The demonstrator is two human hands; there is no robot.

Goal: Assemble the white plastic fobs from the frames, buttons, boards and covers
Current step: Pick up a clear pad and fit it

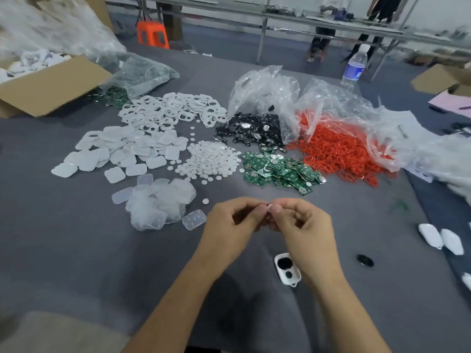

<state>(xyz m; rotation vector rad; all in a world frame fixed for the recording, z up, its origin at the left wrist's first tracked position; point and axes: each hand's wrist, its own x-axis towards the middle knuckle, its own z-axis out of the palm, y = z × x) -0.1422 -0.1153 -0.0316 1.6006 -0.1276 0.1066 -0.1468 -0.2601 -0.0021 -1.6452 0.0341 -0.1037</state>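
Plenty of bare grey table (76,250) at the near left and around both wrists. Far edge just behind the bags, beside a water bottle (354,64).

At far left, an open cardboard box (51,87) filled with white pieces. Spilling from one clear bag (265,90), black buttons (252,131); from the bag beside it, red rings (339,149). Loose heaps in between: white frames (173,108), white covers (122,151), small white discs (211,159), green boards (277,169), clear covers (158,202).

Raised over the near middle, left hand (229,225) and right hand (303,225), fingertips meeting, together pinching a small white piece (269,206); too small to tell its heading. Flat on the table by the right wrist, a white fob (281,276) with two black buttons fitted, long axis running roughly away from the person, loop end nearest.
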